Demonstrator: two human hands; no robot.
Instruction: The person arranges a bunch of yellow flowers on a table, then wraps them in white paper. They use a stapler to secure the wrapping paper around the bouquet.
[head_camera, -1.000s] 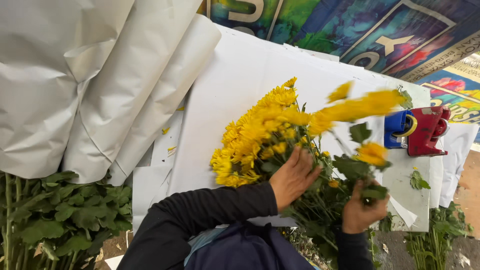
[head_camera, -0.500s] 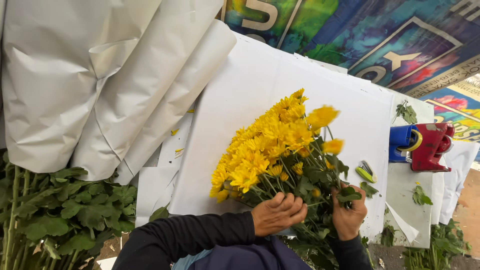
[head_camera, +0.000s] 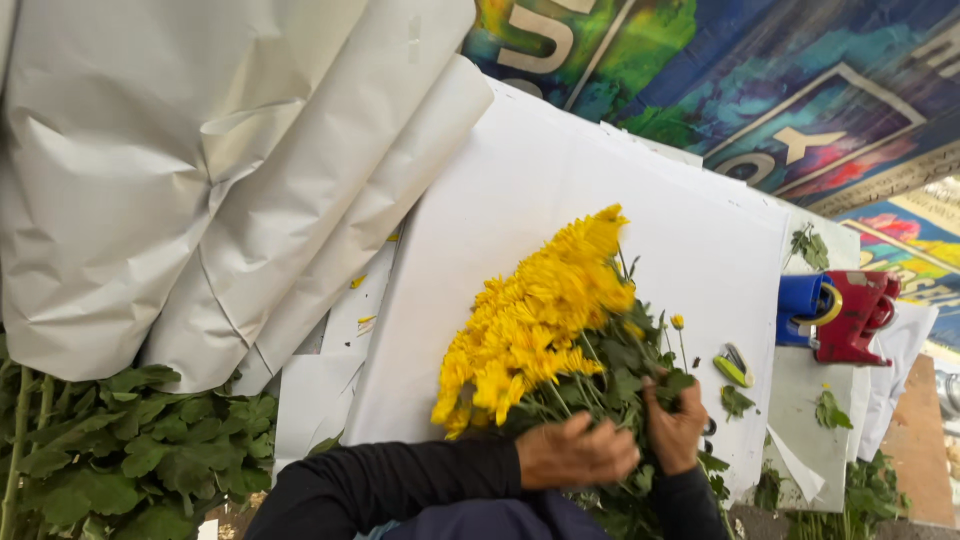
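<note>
Bunch centre frame — light, floppy, heads bruise; L hand & R hand both clamped round stems — best hold pt.

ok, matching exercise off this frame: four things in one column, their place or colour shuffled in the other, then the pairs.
Things:
1. yellow flower bunch
2. rolled white paper
3. red and blue tape dispenser
4. loose green leafy stems

Places:
A. far right, on the table edge
B. lower left, under the paper rolls
C. on the white sheet, stems gripped by the left hand and the right hand
D. upper left, lying in overlapping rolls

Pairs: 1-C, 2-D, 3-A, 4-B
</note>
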